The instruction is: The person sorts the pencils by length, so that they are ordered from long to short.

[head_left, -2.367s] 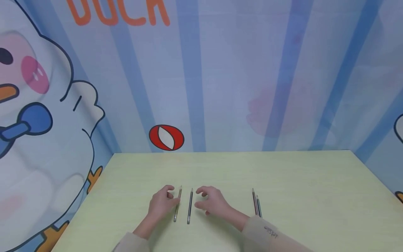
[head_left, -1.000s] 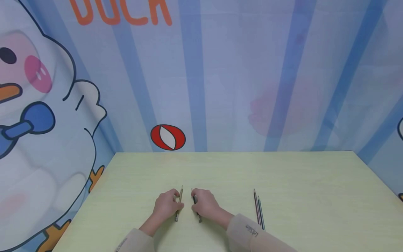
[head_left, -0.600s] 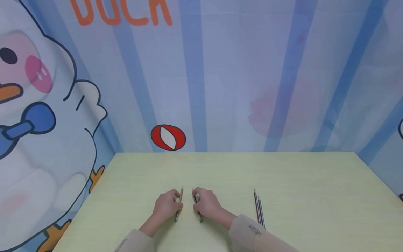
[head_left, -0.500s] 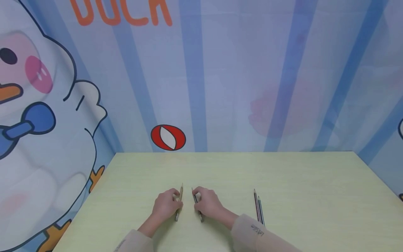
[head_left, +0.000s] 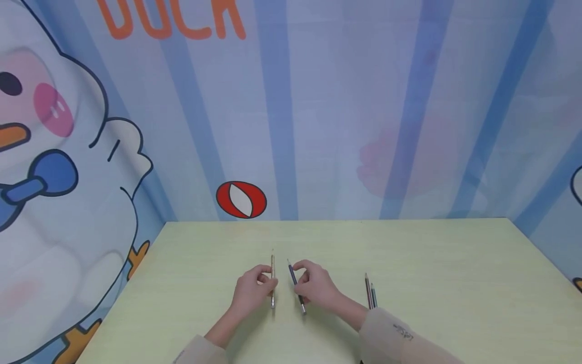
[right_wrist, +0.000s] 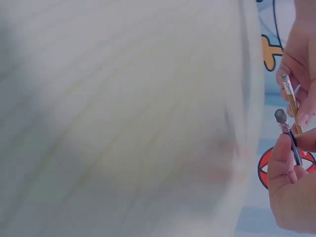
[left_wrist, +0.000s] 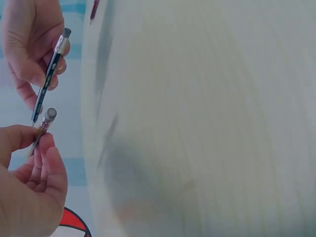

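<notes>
1. Head view: pinches yellow pencil [head_left: 273, 264] in left hand [head_left: 251, 290], black pencil [head_left: 292, 273] in right hand [head_left: 320, 285].
2. Holds both off table [head_left: 204, 247], rather than flat on it as earlier.
3. Shows two more pencils [head_left: 368, 290] lying near right sleeve [head_left: 386, 331].

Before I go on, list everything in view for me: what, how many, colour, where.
Yellow pencil: 1, yellow-tan, in the left hand
Black pencil: 1, dark, in the right hand
Red pencil: 1, dark red, on the table by the right sleeve
Teal pencil: 1, dark teal, just right of the red pencil
Table: 1, pale yellow-green, under the hands
Backdrop: 1, striped blue, behind the table
Ball print: 1, red and white, low on the backdrop
Bird print: 1, mostly white, backdrop's left
Figure edge: 1, white, far right, mostly cut off
Letters: 4, orange, top left, cut off
Pink patch: 1, faint pink, backdrop's right half
Sleeves: 2, beige, bottom
Left hand: 1, bare, left of centre
Right hand: 1, bare, right of centre
</notes>
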`<action>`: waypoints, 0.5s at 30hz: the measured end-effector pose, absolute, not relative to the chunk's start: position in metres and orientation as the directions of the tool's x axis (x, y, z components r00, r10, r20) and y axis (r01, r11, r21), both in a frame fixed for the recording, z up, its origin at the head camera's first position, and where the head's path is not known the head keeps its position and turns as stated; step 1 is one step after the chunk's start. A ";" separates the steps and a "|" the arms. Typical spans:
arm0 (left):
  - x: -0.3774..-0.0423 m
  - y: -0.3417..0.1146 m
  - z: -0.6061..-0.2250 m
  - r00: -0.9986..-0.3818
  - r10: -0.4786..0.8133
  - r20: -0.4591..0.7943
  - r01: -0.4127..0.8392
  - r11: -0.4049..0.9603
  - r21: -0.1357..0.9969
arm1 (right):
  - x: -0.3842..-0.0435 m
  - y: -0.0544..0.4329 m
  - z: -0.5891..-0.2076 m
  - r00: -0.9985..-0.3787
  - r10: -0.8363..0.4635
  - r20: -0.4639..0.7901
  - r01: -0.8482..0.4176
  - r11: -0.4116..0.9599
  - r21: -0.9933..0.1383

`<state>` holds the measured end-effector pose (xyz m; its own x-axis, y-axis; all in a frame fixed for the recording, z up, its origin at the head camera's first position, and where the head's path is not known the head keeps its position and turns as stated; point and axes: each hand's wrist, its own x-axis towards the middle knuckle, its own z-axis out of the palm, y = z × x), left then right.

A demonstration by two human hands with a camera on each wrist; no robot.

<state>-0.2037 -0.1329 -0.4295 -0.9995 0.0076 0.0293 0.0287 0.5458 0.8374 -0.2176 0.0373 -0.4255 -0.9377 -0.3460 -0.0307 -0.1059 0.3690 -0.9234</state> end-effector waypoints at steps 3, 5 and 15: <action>-0.202 -0.124 -0.428 -0.999 0.022 0.030 0.036 0.465 0.884 | -0.216 0.048 -0.423 -0.937 -0.347 -0.047 -0.061 0.293 -0.954; -0.201 -0.117 -0.427 -0.999 0.037 0.024 0.038 0.413 0.910 | -0.215 0.055 -0.421 -0.937 -0.344 -0.066 -0.022 0.245 -0.969; -0.193 -0.085 -0.429 -0.988 0.155 -0.025 0.019 0.279 0.960 | -0.209 0.089 -0.420 -0.938 -0.319 -0.134 0.078 0.182 -0.980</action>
